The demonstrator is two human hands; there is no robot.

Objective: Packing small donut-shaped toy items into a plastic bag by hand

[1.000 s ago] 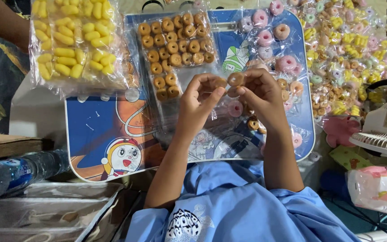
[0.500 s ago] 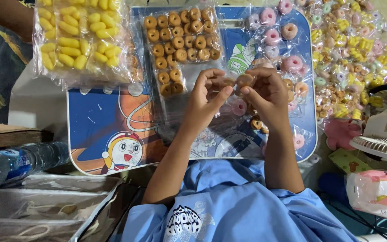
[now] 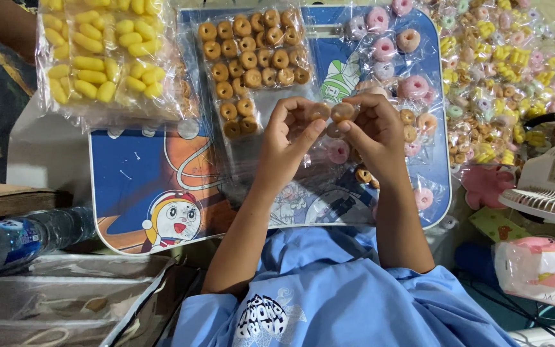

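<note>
Both hands work above the blue cartoon-printed lap tray [image 3: 136, 186]. Left hand [image 3: 287, 138] pinches one small brown ring-shaped trinket [image 3: 319, 111]; right hand [image 3: 374, 132] pinches a second [image 3: 342, 112], the two nearly touching. Each appears light, rigid and slippery: grip by the outer rim. Behind the tray: one clear bag of yellow oblong pieces [image 3: 101, 58].

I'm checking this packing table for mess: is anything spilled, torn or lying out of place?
Nothing looks spilled or torn. The left hand and right hand pinch small brown ring charms over the blue cartoon tray. Only oddity: a few loose rings lie unbagged on the tray beside the right wrist, while the rest sit in clear packets.
</note>
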